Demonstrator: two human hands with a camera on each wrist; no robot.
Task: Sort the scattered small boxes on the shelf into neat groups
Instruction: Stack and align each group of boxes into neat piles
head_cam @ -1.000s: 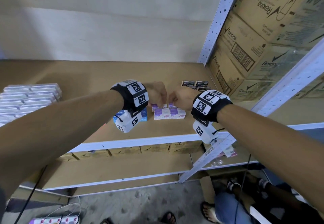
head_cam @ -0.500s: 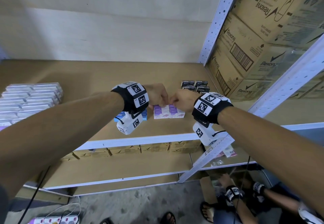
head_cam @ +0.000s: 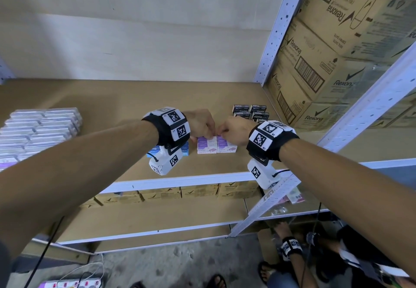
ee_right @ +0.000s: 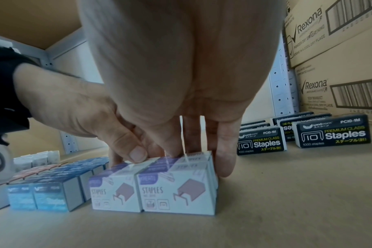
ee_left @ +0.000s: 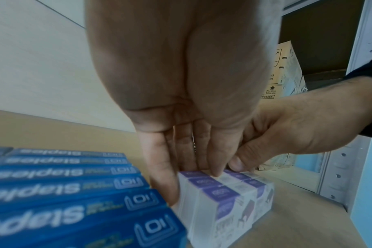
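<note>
From the head view, both hands sit on the purple boxes [head_cam: 216, 144] on the shelf [head_cam: 180, 180]. Blue boxes [head_cam: 185, 148] sit just beside them, black boxes [head_cam: 249, 112] behind, white boxes [head_cam: 38, 127] far left. Most look sorted already.

From the left wrist, the left hand [ee_left: 189, 147] has straight fingers pressing the purple boxes' top and side, holding nothing.

From the right wrist, the right hand [ee_right: 181, 134] does the same on the other side. I think only this squaring up is left.

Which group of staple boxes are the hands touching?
The purple-and-white boxes, squeezed between both hands, not the blue ones beside them or the dark ones behind.
</note>
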